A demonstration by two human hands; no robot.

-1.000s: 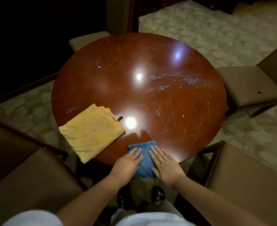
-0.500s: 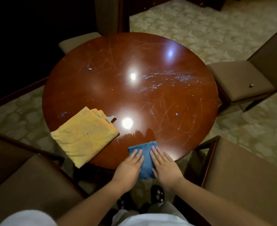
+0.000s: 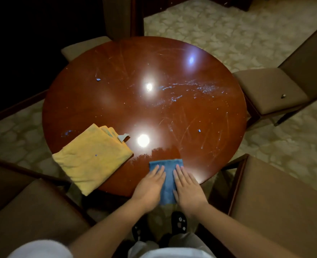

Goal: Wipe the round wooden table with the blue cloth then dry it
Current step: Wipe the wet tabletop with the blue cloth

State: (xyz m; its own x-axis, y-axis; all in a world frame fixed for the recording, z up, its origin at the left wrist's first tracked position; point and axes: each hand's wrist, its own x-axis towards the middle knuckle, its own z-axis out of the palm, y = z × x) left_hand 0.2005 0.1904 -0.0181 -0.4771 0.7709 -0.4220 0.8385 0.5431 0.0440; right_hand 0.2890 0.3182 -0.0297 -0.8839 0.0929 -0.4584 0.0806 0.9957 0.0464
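**Kid:** While both hands push flat on it, where is the blue cloth (image 3: 166,180)?

**Helper:** It lies under the fingertips, at the near edge of the round wooden table (image 3: 144,101). The left hand (image 3: 150,187) presses its left side and the right hand (image 3: 187,187) presses its right side. All the fingers are straight and spread, lying on top, not curled around it. A strip of cloth shows between the two hands, and its far edge pokes out just past the fingertips.

**Kid:** What could go wrong?

**Helper:** I think the cloth could slip off. Its near end seems to hang over the table edge, below the palms, so a pull back could drag it down. Flat fingers also only press, so the cloth may bunch up or stay behind if they slide too fast.

**Kid:** Anything else?

**Helper:** The yellow cloth (image 3: 92,157) sits to the left of the fingers, partly hanging off the edge. A wide swipe that way could knock it down. Bluish-white smears (image 3: 191,88) and small blue bits (image 3: 199,130) lie far beyond the fingertips, so most wiping looks not yet done. Brown chairs (image 3: 269,92) stand around.
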